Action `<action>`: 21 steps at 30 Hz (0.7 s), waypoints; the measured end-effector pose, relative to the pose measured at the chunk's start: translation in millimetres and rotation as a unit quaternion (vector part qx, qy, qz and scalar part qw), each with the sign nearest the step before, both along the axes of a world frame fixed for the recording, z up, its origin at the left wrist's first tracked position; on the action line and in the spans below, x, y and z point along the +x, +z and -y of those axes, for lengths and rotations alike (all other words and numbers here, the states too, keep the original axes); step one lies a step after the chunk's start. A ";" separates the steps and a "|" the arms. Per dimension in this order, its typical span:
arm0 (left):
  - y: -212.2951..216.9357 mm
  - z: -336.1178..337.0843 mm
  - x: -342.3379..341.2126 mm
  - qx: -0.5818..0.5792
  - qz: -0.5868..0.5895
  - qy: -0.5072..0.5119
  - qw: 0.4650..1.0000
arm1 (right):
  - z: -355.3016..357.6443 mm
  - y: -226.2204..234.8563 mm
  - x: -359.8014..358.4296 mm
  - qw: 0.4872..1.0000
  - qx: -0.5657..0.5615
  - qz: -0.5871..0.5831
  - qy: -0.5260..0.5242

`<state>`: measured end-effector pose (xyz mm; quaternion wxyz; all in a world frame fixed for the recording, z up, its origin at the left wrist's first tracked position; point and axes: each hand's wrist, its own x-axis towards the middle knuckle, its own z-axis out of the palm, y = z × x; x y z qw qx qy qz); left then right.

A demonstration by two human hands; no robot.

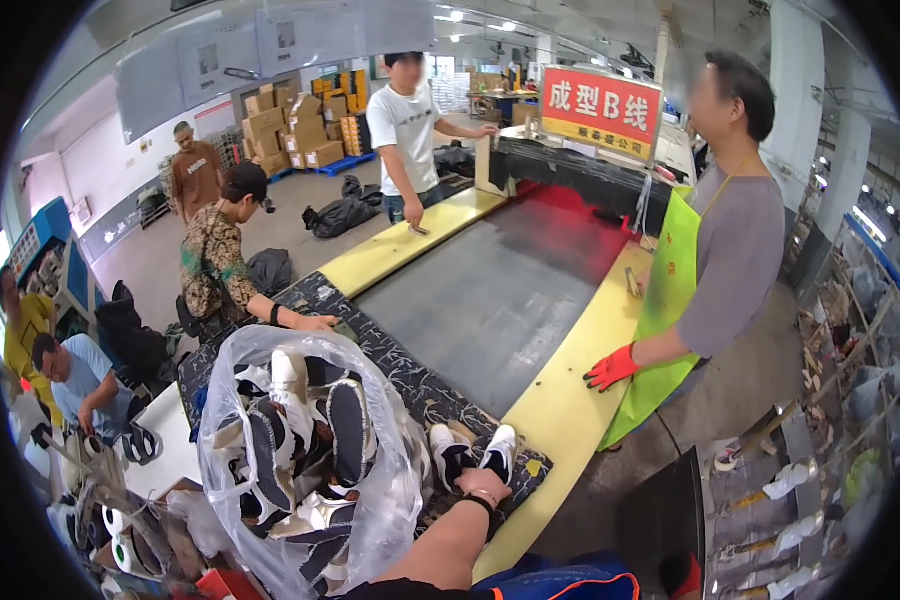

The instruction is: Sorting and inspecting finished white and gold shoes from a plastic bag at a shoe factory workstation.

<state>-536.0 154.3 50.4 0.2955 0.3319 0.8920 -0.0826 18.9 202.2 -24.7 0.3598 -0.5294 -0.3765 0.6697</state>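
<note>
Large clear plastic bag (310, 470), thin and crinkled with glossy highlights, standing bulged at the near end of the conveyor belt (500, 300); packed with dark-and-white sneakers lying at mixed angles, soles and uppers both showing through the film. Belt surface matte grey, flat and faintly scuffed, flanked by smooth yellow side rails (560, 400). Near end covered by a dark patterned mat (420, 385) with a pale speckled print.

Pair of sneakers (470, 455) resting on that mat just right of the bag: dark uppers, white rounded toes, toes pointing away toward the belt.

Right hand (482, 487) extended forward from the lower edge, forearm bare, dark band at the wrist, back of hand up, laid on the heel end of the pair. Fingers hidden behind the shoes; cannot tell whether curled around them or merely resting. Left hand not visible.

Across the right rail, a person in a grey shirt and bright green apron, red glove (611, 368) pressed flat on the yellow rail. On the left, a person in a patterned shirt leaning onto the mat. Red sign (600, 108) mounted above the far end of the belt. Brown cartons (300, 125) stacked at the back.
</note>
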 end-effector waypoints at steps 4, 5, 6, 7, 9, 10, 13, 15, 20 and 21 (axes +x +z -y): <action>4.1 -22.1 -15.9 0.005 0.004 -0.024 1.000 | 54.4 1.8 27.2 0.994 0.098 0.032 -0.027; 9.3 -21.6 -20.2 -0.023 -0.004 -0.066 0.998 | 72.9 44.4 -2.9 0.963 -0.071 -0.197 -0.167; -4.5 -19.7 -31.8 -0.018 0.004 -0.120 0.993 | 80.2 86.0 -41.3 0.989 0.023 0.023 -0.142; -16.6 -30.6 -39.3 -0.017 0.020 -0.153 0.988 | 94.0 48.7 -3.7 0.978 -0.011 -0.088 -0.188; -6.5 -44.4 -47.4 -0.022 0.050 -0.177 0.983 | 118.7 77.1 -7.8 0.957 -0.068 -0.090 -0.269; -20.2 -43.0 -61.8 -0.008 0.052 -0.182 0.982 | 127.9 67.3 -2.7 0.966 -0.028 -0.032 -0.255; -42.9 -58.9 -71.4 -0.030 0.043 -0.191 0.980 | 160.0 94.8 -4.6 0.931 -0.085 -0.025 -0.355; -43.4 -71.0 -72.6 -0.030 0.073 -0.215 0.973 | 176.9 105.2 3.0 0.925 -0.090 -0.025 -0.369; -31.5 -67.3 -54.5 -0.019 0.025 -0.227 0.973 | 188.1 105.4 25.9 0.890 -0.065 -0.061 -0.447; -24.7 -66.0 -51.0 -0.016 0.029 -0.227 0.973 | 182.6 107.4 34.0 0.881 -0.054 -0.074 -0.463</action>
